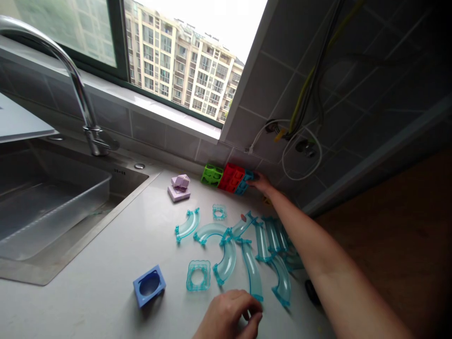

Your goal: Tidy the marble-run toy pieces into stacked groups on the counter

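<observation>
My right hand (262,182) reaches to the back wall, its fingers closed on the blue block (243,184) at the right end of a row with a red block (231,177) and a green block (212,174). My left hand (229,316) lies at the counter's near edge. Its fingers are curled into a pinch next to the end of a clear teal curved track (252,275), and what they hold is hidden. More teal track pieces (271,235) lie spread between the two hands. Among them are two square teal frames (198,275).
A blue cube with a round hollow (149,285) stands near the front. A lilac piece (179,187) sits behind the tracks. The steel sink (52,207) and tap (81,94) are at the left. Cables (303,141) hang on the tiled wall, and the window is behind.
</observation>
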